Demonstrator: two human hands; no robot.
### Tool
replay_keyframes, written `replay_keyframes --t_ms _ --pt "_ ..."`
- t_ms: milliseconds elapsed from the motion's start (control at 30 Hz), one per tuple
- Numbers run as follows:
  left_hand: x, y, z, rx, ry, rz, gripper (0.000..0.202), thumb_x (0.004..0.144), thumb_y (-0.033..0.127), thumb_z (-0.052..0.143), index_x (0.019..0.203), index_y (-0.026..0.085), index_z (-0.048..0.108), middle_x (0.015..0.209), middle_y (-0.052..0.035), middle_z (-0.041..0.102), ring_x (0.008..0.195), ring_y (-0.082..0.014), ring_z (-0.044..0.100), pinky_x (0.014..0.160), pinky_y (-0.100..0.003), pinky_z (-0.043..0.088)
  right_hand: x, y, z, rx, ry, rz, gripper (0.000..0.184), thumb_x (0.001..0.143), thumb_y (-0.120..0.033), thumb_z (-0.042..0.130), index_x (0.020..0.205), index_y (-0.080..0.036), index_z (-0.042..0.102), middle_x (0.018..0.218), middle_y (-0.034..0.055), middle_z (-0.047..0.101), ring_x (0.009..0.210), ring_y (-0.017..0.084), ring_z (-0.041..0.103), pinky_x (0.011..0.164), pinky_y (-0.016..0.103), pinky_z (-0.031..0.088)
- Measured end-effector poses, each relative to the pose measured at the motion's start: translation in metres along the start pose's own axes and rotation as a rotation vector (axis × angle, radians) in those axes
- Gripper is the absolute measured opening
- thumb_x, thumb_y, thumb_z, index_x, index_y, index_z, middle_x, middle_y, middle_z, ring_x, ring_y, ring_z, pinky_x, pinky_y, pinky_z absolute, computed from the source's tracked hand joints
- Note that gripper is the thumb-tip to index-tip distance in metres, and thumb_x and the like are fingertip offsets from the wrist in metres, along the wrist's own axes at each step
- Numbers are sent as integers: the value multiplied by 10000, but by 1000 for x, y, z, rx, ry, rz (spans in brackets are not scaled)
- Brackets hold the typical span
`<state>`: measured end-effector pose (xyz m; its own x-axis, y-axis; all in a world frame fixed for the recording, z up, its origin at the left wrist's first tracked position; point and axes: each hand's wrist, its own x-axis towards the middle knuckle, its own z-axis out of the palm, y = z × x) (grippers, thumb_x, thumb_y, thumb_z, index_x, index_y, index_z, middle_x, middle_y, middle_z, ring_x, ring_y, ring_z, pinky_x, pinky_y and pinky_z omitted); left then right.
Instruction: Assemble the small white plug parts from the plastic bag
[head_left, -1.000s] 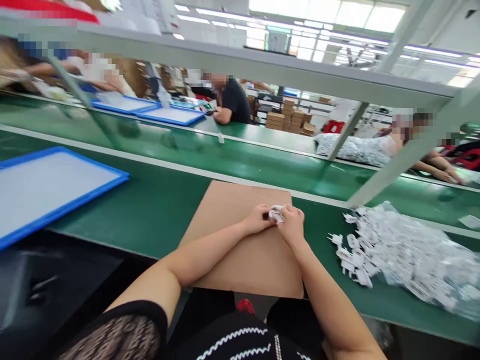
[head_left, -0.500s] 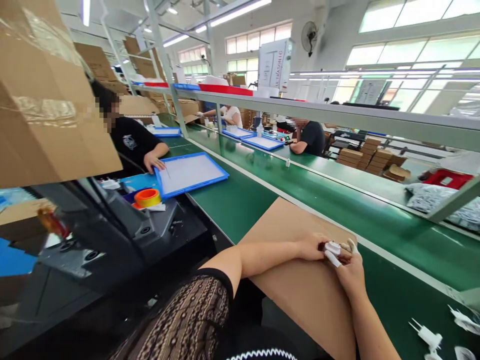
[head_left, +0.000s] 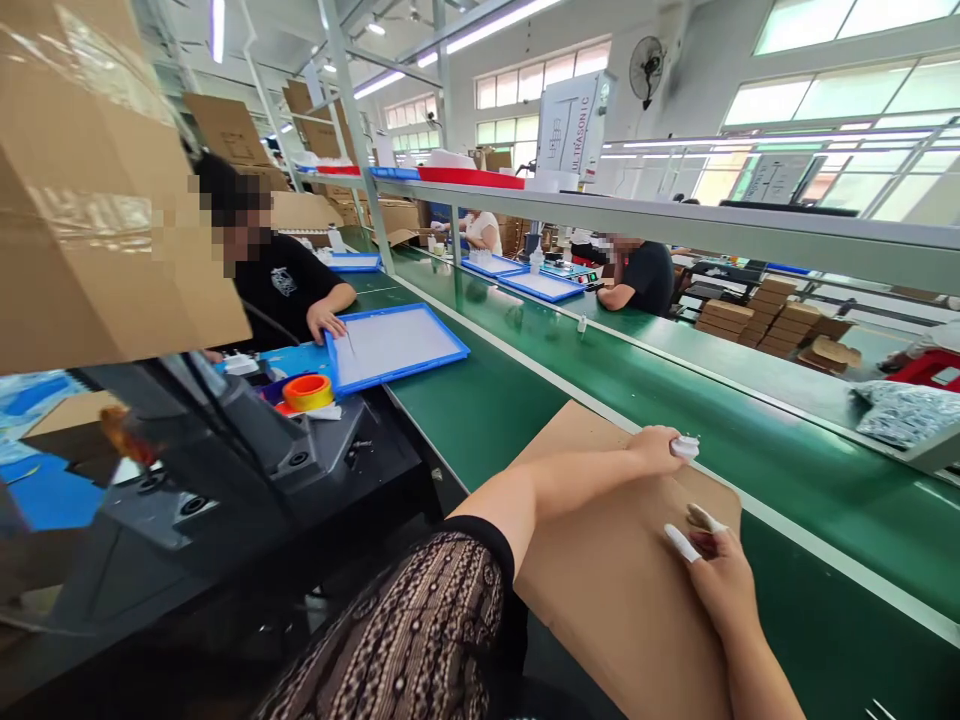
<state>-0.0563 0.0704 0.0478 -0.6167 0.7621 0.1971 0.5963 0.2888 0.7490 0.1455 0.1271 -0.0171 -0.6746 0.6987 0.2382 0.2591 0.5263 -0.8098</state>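
My left hand (head_left: 654, 450) is closed around a small white power plug (head_left: 684, 447), which sticks out past the fingertips over the far edge of the cardboard sheet (head_left: 600, 560). Nearer to me, my right hand (head_left: 724, 575) hovers above the right side of that sheet. White finger covers sit on its thumb and a finger. Its fingers are half curled and apart, with nothing visible between them. The brown sheet lies on the green conveyor belt (head_left: 495, 400).
A black machine base (head_left: 375, 480) stands at left with rolls of tape (head_left: 307, 392) on it. Beyond, a person's hand (head_left: 327, 318) rests at a blue-rimmed tray (head_left: 397, 374). A metal shelf rail (head_left: 637, 215) crosses above the belt. Another plug (head_left: 582, 324) stands farther off.
My left hand has moved away from my right hand, forward across the sheet, carrying the plug. The right hand has let go of the plug. The view has shifted slightly left.
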Motion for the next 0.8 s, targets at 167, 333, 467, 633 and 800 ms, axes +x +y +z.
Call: replay_keyframes --t_ms 167,333,467,633,800 --pt "44 6 12 54 134 -127 309 862 346 704 1148 230 701 1199 -122 699 1111 -288 637 928 -370 492 -10 -12 0 -43 -87 -100 580 729 -635 711 1159 -246 706 1024 68 664 874 249 655 831 414 557" --pt "67 -1 30 75 200 -153 339 933 329 619 1266 263 615 1316 -105 638 1239 -281 551 1040 -402 385 -23 -24 -3 -78 -114 -119 505 796 -562 739 1193 -252 707 1099 77 665 913 243 646 870 422 556" --pt "75 -20 36 115 166 -236 278 885 278 668 1155 222 634 1236 -139 664 1217 -332 546 1035 -461 349 -32 -33 -3 -100 -112 -106 450 833 -490 755 1217 -261 702 1086 67 668 916 229 646 863 403 557" --pt "79 -29 34 176 217 -310 489 833 332 735 1271 218 551 1350 -149 600 1300 -355 487 1084 -475 320 -34 -37 -2 -106 -91 -87 385 839 -430 775 1183 -268 714 1055 51 675 912 211 647 843 373 554" --pt "61 7 12 145 499 -296 774 806 416 767 1415 133 381 1537 -215 393 1422 -395 349 1161 -541 257 -40 -42 -1 -61 -64 -58 425 770 -384 861 1155 -263 728 1020 36 676 896 190 641 836 326 540"
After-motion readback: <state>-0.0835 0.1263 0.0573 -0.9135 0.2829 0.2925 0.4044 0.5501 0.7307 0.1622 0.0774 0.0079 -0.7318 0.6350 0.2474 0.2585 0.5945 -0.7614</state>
